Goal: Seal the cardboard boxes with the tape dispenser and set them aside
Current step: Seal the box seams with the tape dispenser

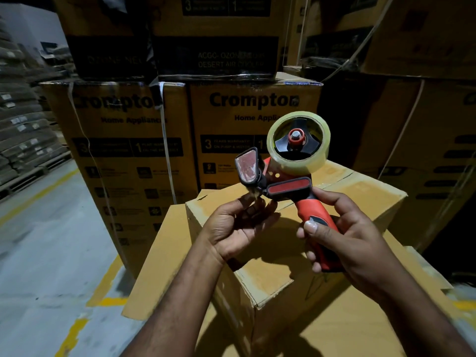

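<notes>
A: So, what fills most of the view?

B: Printed cartons (252, 130), stacked high in a wall at the back, with a grey floor (51, 228) marked by yellow lines on the left.

A: And the cardboard box (360, 191)?

B: Plain brown, right in front of the person, flaps folded down on top. It sits on more plain cardboard.

A: Where is the tape dispenser (288, 188)?

B: In the air above that box, not touching it. A clear tape roll (309, 166) sits on its hub, uppermost.

A: The hands?

B: The right hand (355, 243) is wrapped round the red handle (304, 210), thumb on top. The left hand (231, 228) is palm up with fingers curled, its fingertips at a small brown scrap (255, 195) under the dispenser's front end. Whether they actually pinch it, I cannot tell.
</notes>
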A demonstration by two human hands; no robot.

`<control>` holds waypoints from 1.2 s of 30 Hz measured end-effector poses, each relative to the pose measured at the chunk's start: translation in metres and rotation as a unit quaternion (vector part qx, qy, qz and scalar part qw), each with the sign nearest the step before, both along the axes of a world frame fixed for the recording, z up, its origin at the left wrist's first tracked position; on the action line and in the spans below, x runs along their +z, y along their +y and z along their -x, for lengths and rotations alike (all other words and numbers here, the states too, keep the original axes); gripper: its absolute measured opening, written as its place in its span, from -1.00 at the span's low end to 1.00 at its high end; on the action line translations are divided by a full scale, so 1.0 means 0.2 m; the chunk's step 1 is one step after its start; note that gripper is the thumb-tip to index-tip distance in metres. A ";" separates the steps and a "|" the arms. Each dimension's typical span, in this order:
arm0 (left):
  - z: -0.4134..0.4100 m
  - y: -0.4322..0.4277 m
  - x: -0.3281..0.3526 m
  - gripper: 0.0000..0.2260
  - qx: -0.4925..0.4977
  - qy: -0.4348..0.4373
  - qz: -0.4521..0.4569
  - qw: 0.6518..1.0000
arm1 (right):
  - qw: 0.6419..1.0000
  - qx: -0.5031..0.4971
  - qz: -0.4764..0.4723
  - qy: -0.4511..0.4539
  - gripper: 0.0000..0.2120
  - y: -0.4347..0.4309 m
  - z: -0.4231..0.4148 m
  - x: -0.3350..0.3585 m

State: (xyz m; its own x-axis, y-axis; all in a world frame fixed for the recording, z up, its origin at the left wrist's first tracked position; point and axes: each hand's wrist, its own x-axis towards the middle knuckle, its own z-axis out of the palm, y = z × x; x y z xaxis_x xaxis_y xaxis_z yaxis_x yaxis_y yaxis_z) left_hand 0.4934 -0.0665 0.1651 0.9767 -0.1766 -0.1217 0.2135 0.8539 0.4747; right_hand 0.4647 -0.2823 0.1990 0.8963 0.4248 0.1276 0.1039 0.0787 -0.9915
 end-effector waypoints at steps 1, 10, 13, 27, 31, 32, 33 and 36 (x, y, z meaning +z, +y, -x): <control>0.00 0.01 0.00 -0.80 0.001 0.001 -0.003 1.000 | 1.000 -0.003 0.000 -0.002 -0.24 0.00 0.00 0.00; 0.01 0.09 -0.01 -0.60 0.005 -0.033 -0.022 0.999 | 0.999 -0.026 0.035 -0.016 -0.33 -0.03 0.01 0.02; 0.02 0.10 -0.02 -0.66 -0.008 -0.043 -0.005 0.999 | 0.998 -0.031 0.040 -0.028 -0.35 -0.02 0.02 0.01; 0.07 0.27 -0.01 -0.62 -0.117 0.021 -0.115 0.986 | 0.990 -0.026 0.100 -0.098 -0.42 0.06 0.02 -0.02; 0.06 0.33 -0.02 -0.80 -0.053 0.038 -0.129 0.989 | 0.988 -0.022 0.112 -0.106 -0.42 0.08 0.01 -0.02; 0.05 0.35 -0.03 -0.82 -0.043 0.039 -0.138 0.989 | 0.987 -0.023 0.117 -0.109 -0.42 0.09 0.01 -0.02; 0.04 0.38 -0.03 -0.82 -0.043 0.037 -0.155 0.986 | 0.986 -0.024 0.121 -0.111 -0.42 0.09 0.01 -0.02; 0.01 0.45 0.00 -0.69 -0.075 0.023 -0.310 0.947 | 0.984 -0.021 0.135 -0.115 -0.40 0.10 0.00 -0.02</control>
State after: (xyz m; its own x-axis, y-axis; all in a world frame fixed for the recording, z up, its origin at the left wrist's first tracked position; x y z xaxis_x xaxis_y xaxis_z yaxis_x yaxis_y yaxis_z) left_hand 0.4922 0.0238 0.1642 0.9376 -0.1923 -0.2897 0.3428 0.3719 0.8627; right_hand 0.4637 -0.2616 0.1948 0.8739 0.4348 0.2172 0.3259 -0.1926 -0.9256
